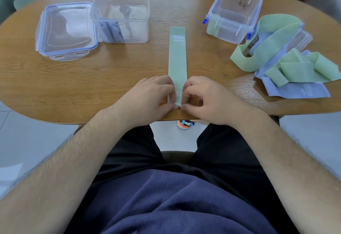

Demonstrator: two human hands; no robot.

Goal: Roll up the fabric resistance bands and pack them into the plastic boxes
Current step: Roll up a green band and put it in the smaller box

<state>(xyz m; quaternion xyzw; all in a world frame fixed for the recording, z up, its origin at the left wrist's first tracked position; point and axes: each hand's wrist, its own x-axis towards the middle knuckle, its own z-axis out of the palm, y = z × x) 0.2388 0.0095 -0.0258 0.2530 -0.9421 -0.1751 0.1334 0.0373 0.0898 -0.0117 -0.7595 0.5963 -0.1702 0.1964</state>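
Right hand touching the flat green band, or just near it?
Touching. The head view shows the right hand pinching the near end of the flat green band, thumb and fingers curled onto it; the left hand pinches it too.

The green band point(177, 58) carries print too small to read; the band pile point(295, 67) is cropped.

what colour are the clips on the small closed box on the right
Blue clips on the clear lidded box, best seen in the head view.
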